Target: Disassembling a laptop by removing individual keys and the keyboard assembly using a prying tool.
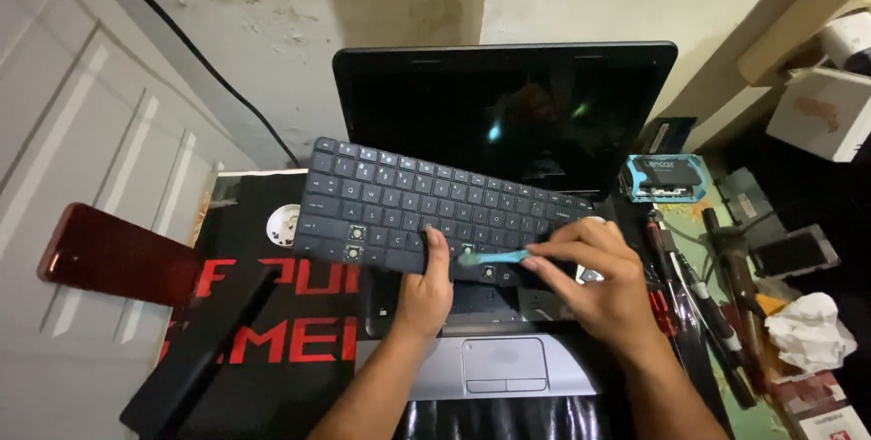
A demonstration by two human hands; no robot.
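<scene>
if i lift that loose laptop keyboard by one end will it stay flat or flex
The keyboard looks thin and wide, lying tilted over the laptop, so it would probably flex some and feel light. Several keycaps are missing, so others may pop off if bent. The left hand steadies its front edge while the right hand works a blue pry tool.

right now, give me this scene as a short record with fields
left hand: left hand presses its thumb on the front edge of the loose black keyboard
right hand: right hand pinches a light blue pry tool, tip at the keyboard's front edge
keyboard state: tilted up off the open laptop, a few keycaps missing
laptop screen: dark
right side: screwdrivers and crumpled tissue
left side: dark red phone
</scene>
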